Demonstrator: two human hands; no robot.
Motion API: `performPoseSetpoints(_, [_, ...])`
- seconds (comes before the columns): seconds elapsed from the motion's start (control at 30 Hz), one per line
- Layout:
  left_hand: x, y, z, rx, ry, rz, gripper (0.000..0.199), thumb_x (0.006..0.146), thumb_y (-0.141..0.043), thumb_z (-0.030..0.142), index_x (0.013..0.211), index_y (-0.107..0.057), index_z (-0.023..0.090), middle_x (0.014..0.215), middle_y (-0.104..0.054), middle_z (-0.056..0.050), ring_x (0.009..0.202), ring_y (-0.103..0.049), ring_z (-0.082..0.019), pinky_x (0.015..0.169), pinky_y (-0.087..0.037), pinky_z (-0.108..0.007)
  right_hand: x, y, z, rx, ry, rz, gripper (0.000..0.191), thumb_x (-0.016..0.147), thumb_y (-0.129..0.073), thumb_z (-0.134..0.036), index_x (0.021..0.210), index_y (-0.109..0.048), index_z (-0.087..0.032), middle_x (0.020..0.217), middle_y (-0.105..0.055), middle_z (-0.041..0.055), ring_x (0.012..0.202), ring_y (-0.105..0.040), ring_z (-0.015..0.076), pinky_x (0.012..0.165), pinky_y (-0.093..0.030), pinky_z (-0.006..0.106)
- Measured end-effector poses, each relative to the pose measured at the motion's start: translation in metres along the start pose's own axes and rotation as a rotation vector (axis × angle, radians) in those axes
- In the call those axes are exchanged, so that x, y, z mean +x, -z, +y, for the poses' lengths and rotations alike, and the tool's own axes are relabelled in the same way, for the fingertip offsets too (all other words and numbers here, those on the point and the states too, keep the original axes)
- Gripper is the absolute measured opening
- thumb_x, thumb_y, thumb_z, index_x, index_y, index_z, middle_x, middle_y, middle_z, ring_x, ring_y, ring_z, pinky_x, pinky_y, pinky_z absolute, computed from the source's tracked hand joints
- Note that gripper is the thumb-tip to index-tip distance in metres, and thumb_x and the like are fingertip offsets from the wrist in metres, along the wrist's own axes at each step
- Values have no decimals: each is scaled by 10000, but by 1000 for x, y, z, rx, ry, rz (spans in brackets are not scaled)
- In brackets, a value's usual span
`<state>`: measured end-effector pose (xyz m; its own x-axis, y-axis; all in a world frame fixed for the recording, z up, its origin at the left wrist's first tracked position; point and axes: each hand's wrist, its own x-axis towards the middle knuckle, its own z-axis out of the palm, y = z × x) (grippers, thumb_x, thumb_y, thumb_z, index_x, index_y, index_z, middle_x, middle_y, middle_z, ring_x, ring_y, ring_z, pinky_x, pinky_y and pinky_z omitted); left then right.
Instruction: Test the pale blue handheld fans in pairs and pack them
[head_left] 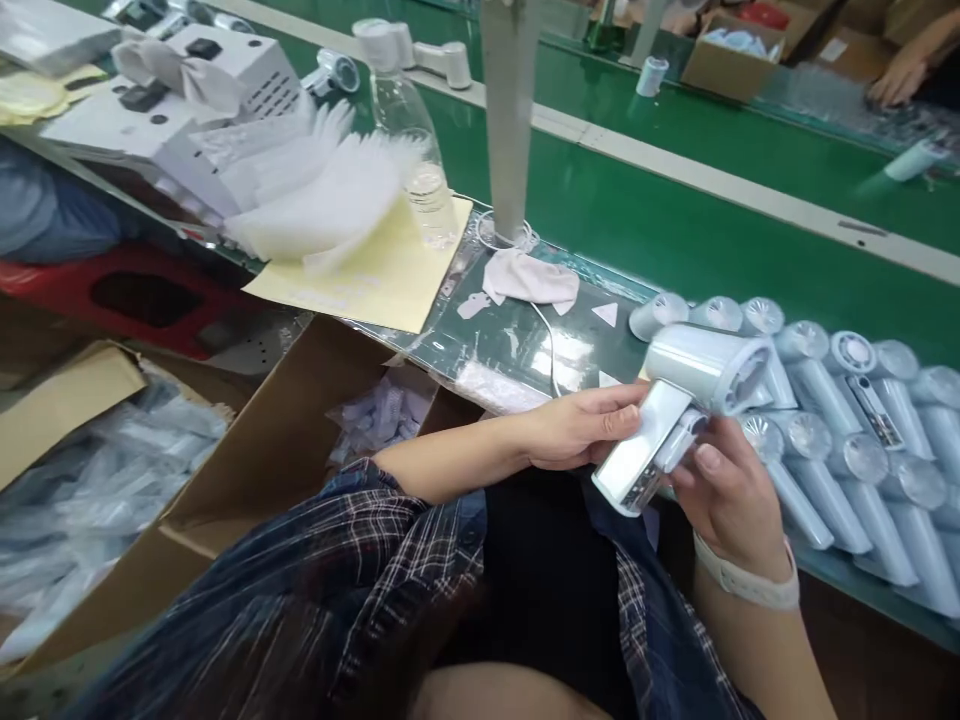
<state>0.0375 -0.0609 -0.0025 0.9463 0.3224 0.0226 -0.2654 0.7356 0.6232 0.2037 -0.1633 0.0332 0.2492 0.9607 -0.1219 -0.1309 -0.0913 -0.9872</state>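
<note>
A pale blue handheld fan [671, 400] is held over the bench edge, its round head to the upper right and its handle slanting down to the left. My left hand [581, 425] is closed on the handle from the left, thumb on top. On the right, my right hand [731, 490] grips the fan below its head, with fingertips at a small light-blue part [681, 440] on the handle's side. A dark strip, perhaps exposed circuitry, shows near the handle's lower end. Several similar fans [862, 460] lie in rows right beside my right hand.
A metal post [510, 120] rises from the bench, with a white cloth [531, 278] at its foot. Left of it stand a plastic bottle [431, 190] and foam sheets [322, 190]. Cardboard boxes [247, 430] sit below. Across the green conveyor [675, 150] is another person's hand [900, 75].
</note>
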Motion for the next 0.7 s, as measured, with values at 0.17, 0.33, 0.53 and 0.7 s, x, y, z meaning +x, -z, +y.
performPoseSetpoints(0.17, [24, -6, -27, -12, 178, -99, 750, 820, -823, 734, 1281, -528, 221, 923, -791, -67, 872, -794, -251, 819, -601, -406, 0, 15, -1, 178, -156, -137, 714, 825, -825, -532, 1447, -624, -247, 801, -743, 16, 372, -465, 127, 294, -400, 283])
performPoseSetpoints(0.33, [32, -15, -30, 291, 162, 26, 554, 779, -915, 286, 1120, -484, 218, 806, -709, 40, 695, -698, -135, 685, -555, -289, -2, 25, 21, -42, 53, 30, 880, 807, -831, -648, 1530, -469, -301, 1408, -717, 175, 1054, -778, 339, 784, -691, 475])
performPoseSetpoints(0.53, [30, -20, -24, 350, 170, -4, 483, 816, -859, 300, 1104, -481, 212, 840, -697, 21, 746, -687, -149, 695, -557, -305, -6, 28, 24, -125, 104, -6, 1112, 845, -830, -619, 1693, -181, -309, 1543, -633, 195, 1388, -661, 405, 1121, -569, 650])
performPoseSetpoints(0.7, [21, -19, -16, 446, 85, 59, 498, 830, -869, 350, 1101, -471, 223, 819, -679, 21, 723, -675, -165, 671, -550, -322, 0, 25, 16, -100, 115, -58, 1184, 844, -854, -581, 1735, -135, -280, 1547, -640, 194, 1412, -645, 405, 1149, -559, 632])
